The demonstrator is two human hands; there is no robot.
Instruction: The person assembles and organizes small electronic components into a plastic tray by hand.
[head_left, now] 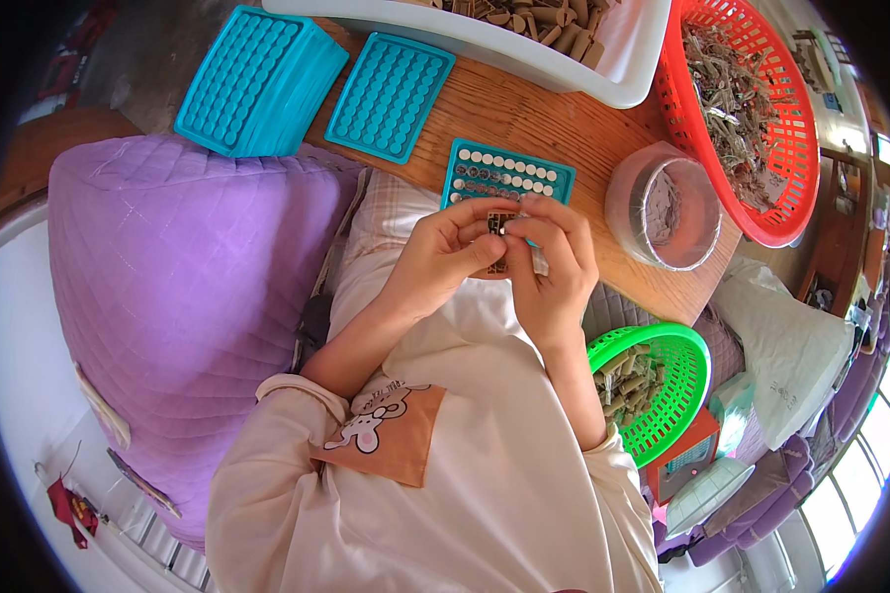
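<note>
Both hands meet over my lap at the table's near edge. My left hand [441,255] is closed around a small brown-and-gold piece [495,265], whose exact kind I cannot make out. The fingertips of my right hand [561,259] pinch at the same piece, close to a tiny bright spot on it. Just beyond the fingers lies a teal tray [570,188] with rows of round pockets. White discs fill some pockets, and shiny silvery rounds sit in others. My hands cover the tray's near edge.
A stack of teal trays [257,84] and a single teal tray [391,97] lie on the left. Ahead stands a white bin [524,51] of brown pieces. Rightward are a clear tub [628,212], a red basket [806,148] and, lower, a green basket [697,371].
</note>
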